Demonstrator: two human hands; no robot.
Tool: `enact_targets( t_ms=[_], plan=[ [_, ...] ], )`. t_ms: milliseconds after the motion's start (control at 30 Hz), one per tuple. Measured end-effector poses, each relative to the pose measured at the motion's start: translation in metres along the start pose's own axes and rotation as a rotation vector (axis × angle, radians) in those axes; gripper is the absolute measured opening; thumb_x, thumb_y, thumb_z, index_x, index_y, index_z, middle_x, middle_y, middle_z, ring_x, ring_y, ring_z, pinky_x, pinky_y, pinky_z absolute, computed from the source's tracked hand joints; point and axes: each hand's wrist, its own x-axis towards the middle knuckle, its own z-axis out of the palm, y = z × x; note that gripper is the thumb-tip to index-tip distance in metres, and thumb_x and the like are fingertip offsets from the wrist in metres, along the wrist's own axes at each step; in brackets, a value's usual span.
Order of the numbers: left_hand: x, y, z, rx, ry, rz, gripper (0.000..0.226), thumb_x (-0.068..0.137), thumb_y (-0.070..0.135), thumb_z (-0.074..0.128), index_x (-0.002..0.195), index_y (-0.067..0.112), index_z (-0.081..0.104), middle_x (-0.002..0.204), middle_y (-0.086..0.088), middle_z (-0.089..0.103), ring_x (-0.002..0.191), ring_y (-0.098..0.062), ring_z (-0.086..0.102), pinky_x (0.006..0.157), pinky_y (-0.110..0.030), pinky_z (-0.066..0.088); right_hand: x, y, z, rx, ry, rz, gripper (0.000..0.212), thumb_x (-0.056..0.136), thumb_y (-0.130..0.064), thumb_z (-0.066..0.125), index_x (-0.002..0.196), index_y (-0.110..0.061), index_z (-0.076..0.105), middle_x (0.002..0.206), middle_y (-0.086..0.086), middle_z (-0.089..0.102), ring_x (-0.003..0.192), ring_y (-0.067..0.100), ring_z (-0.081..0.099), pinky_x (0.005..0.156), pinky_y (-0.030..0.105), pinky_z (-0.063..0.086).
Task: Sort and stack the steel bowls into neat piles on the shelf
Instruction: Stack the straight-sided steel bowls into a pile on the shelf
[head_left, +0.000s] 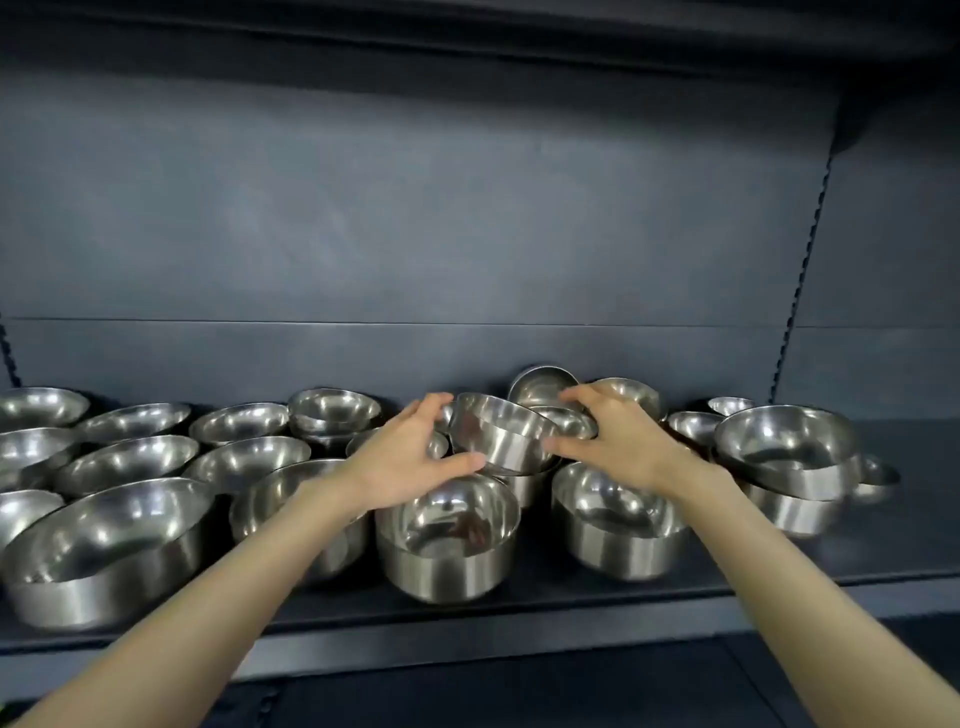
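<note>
A small steel bowl (501, 434) is tilted toward the left above the middle of the dark shelf (649, 590). My left hand (410, 457) grips its left side, thumb under the base and fingers at the rim. My right hand (618, 441) holds its right side, thumb against the wall and fingers curled over the far rim. Directly below and in front stands a deep steel bowl (449, 540). Another deep bowl (618, 525) stands to its right.
Several wide shallow bowls (104, 545) crowd the shelf's left half. A nested pile (789, 462) stands at the right, with small bowls (730, 405) behind it. One bowl (540, 387) leans on the back panel. Bare shelf lies at the far right.
</note>
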Motion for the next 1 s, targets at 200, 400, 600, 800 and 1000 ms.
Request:
enact_targets(
  t_ms=[200, 400, 600, 800, 1000],
  plan=[
    [0.022, -0.014, 0.014, -0.086, -0.066, -0.05, 0.075, 0.079, 0.052, 0.069, 0.139, 0.023, 0.035, 0.126, 0.013, 0.045, 0.114, -0.001, 0.044, 0.091, -0.017, 0.031, 0.019, 0.018, 0.011, 0.227, -0.102, 0.042, 0.066, 0.072, -0.051, 0.078, 0.128, -0.034, 0.048, 0.12, -0.016, 0.053, 0.113, 0.005, 0.05, 0.082, 0.015, 0.039],
    [0.035, -0.016, 0.018, -0.116, -0.079, -0.104, 0.062, 0.078, 0.052, 0.069, 0.128, 0.03, 0.041, 0.097, 0.033, 0.048, 0.085, 0.023, 0.049, 0.068, 0.006, 0.034, 0.031, 0.036, 0.017, 0.443, -0.221, 0.052, 0.07, 0.056, -0.052, 0.082, 0.116, -0.044, 0.045, 0.108, -0.025, 0.055, 0.09, -0.024, 0.054, 0.069, 0.001, 0.043],
    [0.038, -0.019, 0.02, -0.149, -0.126, -0.174, 0.074, 0.075, 0.054, 0.07, 0.134, 0.022, 0.039, 0.106, 0.023, 0.058, 0.097, 0.005, 0.06, 0.089, -0.013, 0.046, 0.039, 0.044, 0.02, 0.536, -0.261, 0.015, 0.072, 0.054, -0.044, 0.083, 0.115, -0.041, 0.047, 0.108, -0.019, 0.061, 0.087, -0.016, 0.063, 0.069, 0.001, 0.044],
    [0.038, -0.017, 0.022, -0.074, -0.185, -0.219, 0.07, 0.072, 0.062, 0.069, 0.123, 0.024, 0.039, 0.104, 0.024, 0.055, 0.095, 0.013, 0.051, 0.074, -0.006, 0.041, 0.042, 0.046, 0.016, 0.487, -0.234, 0.002, 0.081, 0.046, -0.052, 0.083, 0.117, -0.045, 0.044, 0.11, -0.024, 0.052, 0.088, -0.02, 0.06, 0.072, 0.001, 0.044],
    [0.04, -0.017, 0.02, -0.172, -0.178, -0.239, 0.067, 0.071, 0.053, 0.075, 0.122, 0.025, 0.042, 0.106, 0.022, 0.056, 0.096, 0.013, 0.052, 0.069, -0.003, 0.04, 0.045, 0.051, 0.021, 0.547, -0.331, 0.052, 0.074, 0.06, -0.039, 0.086, 0.12, -0.039, 0.043, 0.1, -0.016, 0.071, 0.088, -0.002, 0.07, 0.074, 0.009, 0.049]
  ],
)
